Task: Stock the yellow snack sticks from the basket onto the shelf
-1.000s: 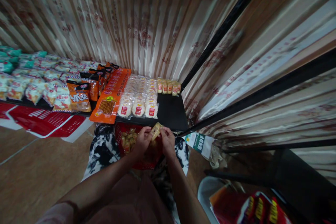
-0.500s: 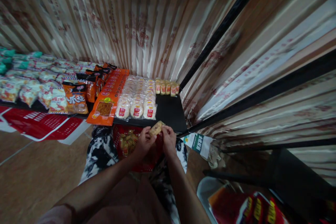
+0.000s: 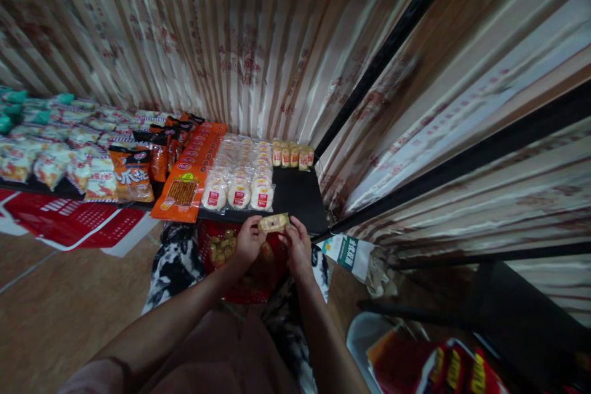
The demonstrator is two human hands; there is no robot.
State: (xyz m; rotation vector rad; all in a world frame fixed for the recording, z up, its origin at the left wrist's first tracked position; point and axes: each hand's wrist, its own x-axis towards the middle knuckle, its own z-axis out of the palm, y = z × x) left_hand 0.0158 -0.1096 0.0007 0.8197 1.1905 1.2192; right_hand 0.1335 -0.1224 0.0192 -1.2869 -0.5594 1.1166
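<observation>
— Striped curtains hang behind a low black shelf (image 3: 302,203) here. What are the fingers doing?

— Both hands pinch one small pale snack packet (image 3: 273,222) between them. The left hand (image 3: 249,240) grips its left end with thumb and fingertips closed on it; the right hand (image 3: 298,245) holds the right end the same way. The packet lies roughly level, just at the near edge of the shelf.

— And the arms?

— Bare forearms reach forward from the near side, converging toward the packet, wrists bent slightly up — the hands sit close together, apart only by the packet's length.

— What is under the hands?

— A red basket (image 3: 252,283) with more small yellowish packets (image 3: 220,249) inside, resting on black-and-white patterned cloth (image 3: 178,261).

— And on the shelf?

— A short row of the same small packets (image 3: 292,154) stands at the far right. To the left of it lie rows of round white cakes (image 3: 240,175) with red labels, then long orange packs (image 3: 189,178), then dark orange bags (image 3: 133,175), and many pale bags (image 3: 50,154) further left.

— The rest of the room?

— Brown floor at the near left, red printed sheets (image 3: 78,221) below the shelf, black frame bars on the right — and red-and-yellow packs (image 3: 447,366) at the near right corner.
</observation>
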